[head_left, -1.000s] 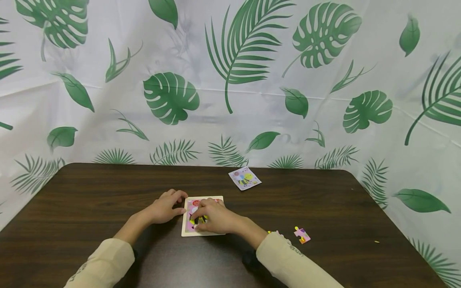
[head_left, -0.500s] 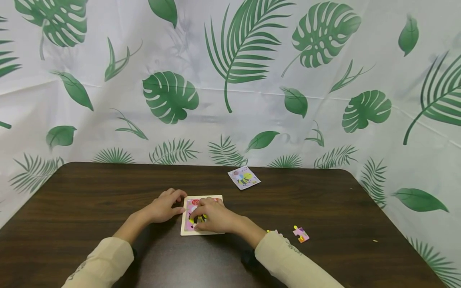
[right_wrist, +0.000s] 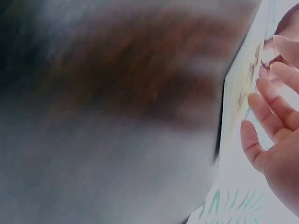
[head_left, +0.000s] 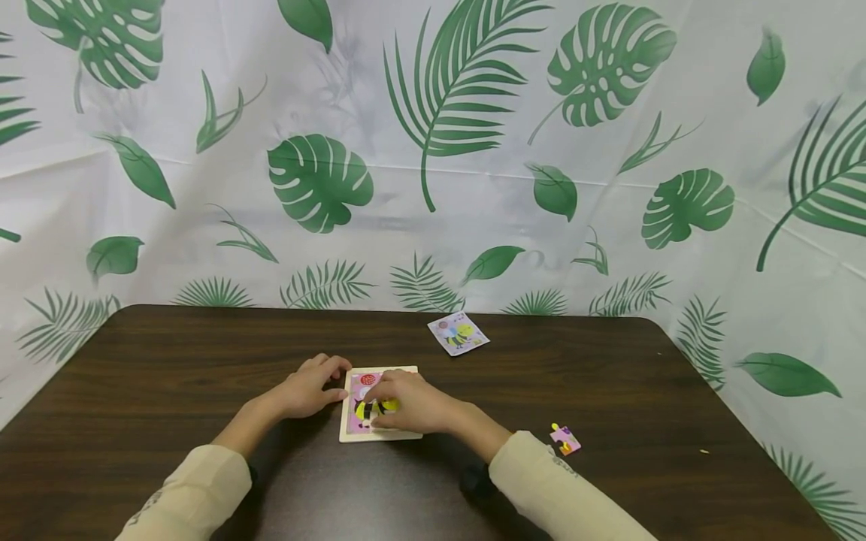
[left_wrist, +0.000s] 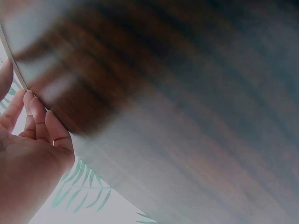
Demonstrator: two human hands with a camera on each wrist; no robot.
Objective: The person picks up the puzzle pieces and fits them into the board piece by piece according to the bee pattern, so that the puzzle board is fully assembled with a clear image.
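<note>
A jigsaw puzzle in a pale wooden tray [head_left: 346, 434] lies on the table, showing a yellow-and-black bee [head_left: 367, 412] on pink. At the tray's left rim rests my left hand [head_left: 307, 389], thumb and fingers loosely bent against the edge. Over the puzzle's right half is my right hand [head_left: 418, 403], with thumb and fingers apart above the bee; it covers that part of the picture. The right wrist view has these fingers [right_wrist: 271, 114] loosely spread beside the tray, with no piece visible among them. In the left wrist view the left fingers [left_wrist: 41, 126] look relaxed.
A loose pink-and-yellow puzzle piece [head_left: 567, 439] lies to the right on the dark wood table [head_left: 203, 346]. Farther back is a square bee picture card [head_left: 458, 334]. A small yellow scrap [head_left: 704, 451] lies far right. A leaf-printed curtain [head_left: 487, 218] hangs behind.
My right hand has shifted slightly right, uncovering more of the bee. Its sleeve now hides a loose piece that showed beside it. The left hand stays at the rim.
</note>
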